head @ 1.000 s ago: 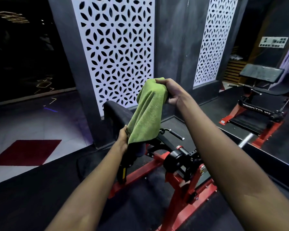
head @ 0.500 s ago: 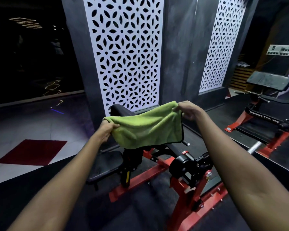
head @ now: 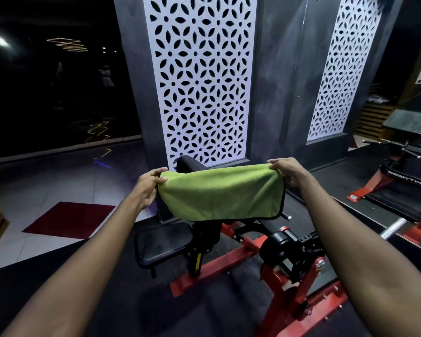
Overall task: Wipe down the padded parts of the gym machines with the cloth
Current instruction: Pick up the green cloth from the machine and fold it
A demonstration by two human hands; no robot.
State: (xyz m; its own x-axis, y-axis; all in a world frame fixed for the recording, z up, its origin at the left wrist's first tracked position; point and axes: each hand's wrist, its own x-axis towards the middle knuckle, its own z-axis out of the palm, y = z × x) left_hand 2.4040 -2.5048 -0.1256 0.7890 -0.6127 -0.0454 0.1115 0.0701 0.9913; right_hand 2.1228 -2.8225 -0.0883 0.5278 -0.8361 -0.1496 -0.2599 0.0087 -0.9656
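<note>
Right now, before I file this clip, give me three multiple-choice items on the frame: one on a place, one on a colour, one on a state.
1. Where is the black seat pad relative to the green cloth?
A. above it
B. below it, to the left
C. wrapped inside it

2. What colour is the machine frame?
A. blue
B. white
C. red

3. How is the green cloth held?
A. balled up in one fist
B. stretched out between the left hand and the right hand
C. lying loose on the floor

Answers:
1 B: the pad shows under the cloth's lower left edge.
2 C: the floor beams and post are red.
3 B: each hand pinches an upper corner and the cloth hangs flat.
</note>
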